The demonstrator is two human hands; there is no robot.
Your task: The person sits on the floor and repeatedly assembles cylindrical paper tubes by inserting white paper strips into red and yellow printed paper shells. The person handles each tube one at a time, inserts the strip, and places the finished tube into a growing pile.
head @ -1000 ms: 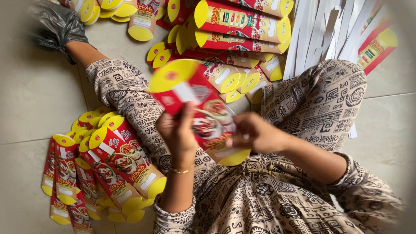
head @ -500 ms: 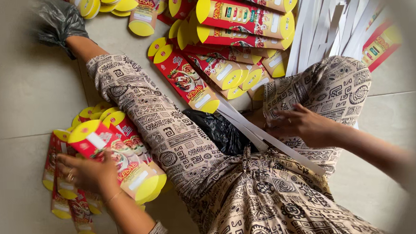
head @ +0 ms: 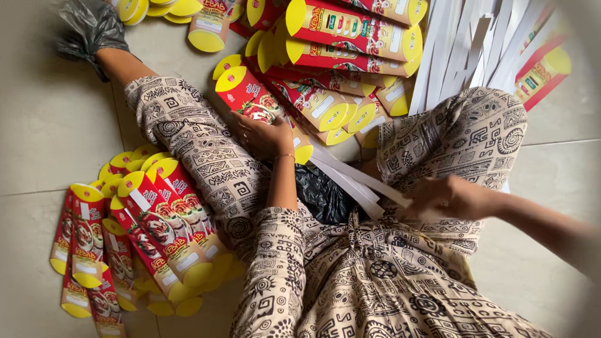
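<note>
I sit on the pale tiled floor [head: 31, 135] with my legs spread, in a loose beige garment [head: 388, 281] printed all over with black patterns. Ahead of me, between my knees, lies the largest heap of cartons [head: 348, 36]: flat, glossy red card sleeves with rounded yellow ends, overlapping every way. A second pile [head: 146, 232] of the same flat cartons is fanned out on the floor just beside my left thigh. White paper strips [head: 472, 36], long and thin, are stacked at the upper right, partly over the heap. A crumpled black plastic bag [head: 326, 192] sits in my lap, and another grey-black bag covers my left foot [head: 87, 29].

My left hand [head: 264, 133] reaches forward over my thigh, fingers curled around the near end of one red carton [head: 245, 93] at the edge of the heap, its yellow tab pointing away from me. My right hand [head: 446, 199] is closed, pinching the ends of a few white strips [head: 349, 177] that run slantwise across my lap toward the carton.
</note>
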